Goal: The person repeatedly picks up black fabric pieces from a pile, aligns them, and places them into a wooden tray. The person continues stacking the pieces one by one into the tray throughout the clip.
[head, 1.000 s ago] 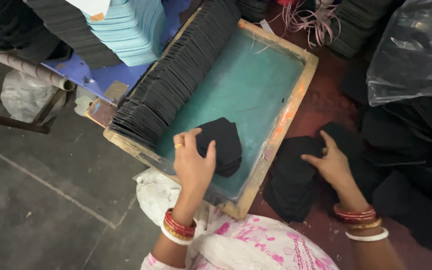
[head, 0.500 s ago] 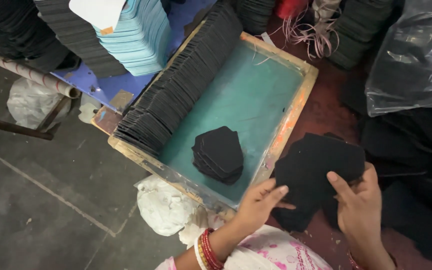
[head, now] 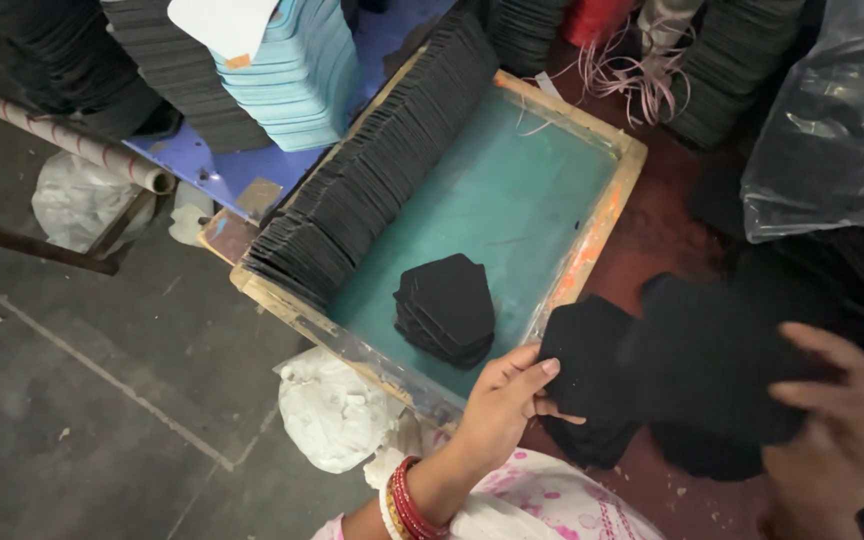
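Observation:
My left hand (head: 500, 405) grips the left edge of a bunch of black fabric pieces (head: 692, 365) held just right of the wooden-framed tray (head: 602, 215). My right hand (head: 837, 425) grasps the same bunch from its right side, blurred. Inside the tray, on its green bottom, a small stack of black pentagon-shaped pieces (head: 447, 310) lies near the front edge. A long row of black pieces (head: 372, 180) stands on edge along the tray's left wall. Red and white bangles show on my left wrist.
A stack of light blue sheets (head: 297, 75) and dark stacks stand behind the tray. A clear plastic bag of black pieces (head: 832, 130) sits at right. Red strings (head: 612, 50) lie at the back. A white bag (head: 337, 410) lies below the tray; a pole (head: 62, 140) at left.
My left hand left the small stack in the tray and moved right onto the black bunch. Both hands have lifted that bunch up and closer to the camera.

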